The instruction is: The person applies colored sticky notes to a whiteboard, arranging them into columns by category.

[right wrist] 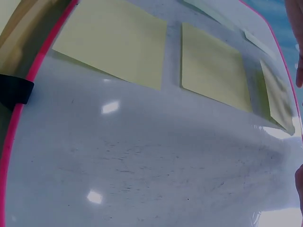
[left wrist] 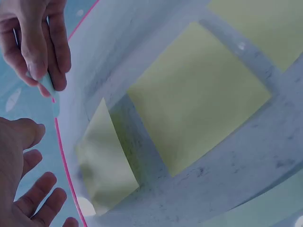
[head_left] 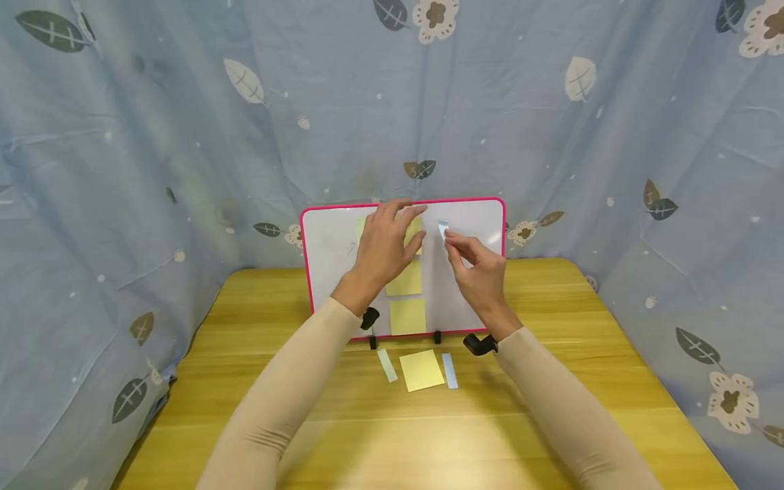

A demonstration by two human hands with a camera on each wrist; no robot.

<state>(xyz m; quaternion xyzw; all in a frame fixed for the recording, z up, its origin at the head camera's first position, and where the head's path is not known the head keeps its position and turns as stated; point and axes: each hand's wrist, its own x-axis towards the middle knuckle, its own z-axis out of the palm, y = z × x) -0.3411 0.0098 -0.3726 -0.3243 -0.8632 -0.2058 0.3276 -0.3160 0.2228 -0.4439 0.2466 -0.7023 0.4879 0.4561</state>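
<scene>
A whiteboard (head_left: 327, 272) with a pink frame stands tilted back on the wooden table. My right hand (head_left: 480, 275) pinches a small light-blue paper strip (head_left: 443, 229) between thumb and fingertips, near the board's upper right; the left wrist view also shows this strip (left wrist: 47, 85). My left hand (head_left: 382, 248) is at the board's upper middle, fingers spread, holding nothing. Beside it, a yellow sticky note (left wrist: 106, 163) at the top of a column stands partly away from the board. Below it are a middle note (head_left: 405, 278) and a lower note (head_left: 407, 316).
On the table before the board lie a yellow sticky note (head_left: 422, 371), a pale green strip (head_left: 387, 365) and a light-blue strip (head_left: 450, 371). Pale strips (right wrist: 208, 12) stick to the board's left part. Black clips (head_left: 437, 337) support its lower edge. A patterned blue curtain (head_left: 343, 122) hangs behind.
</scene>
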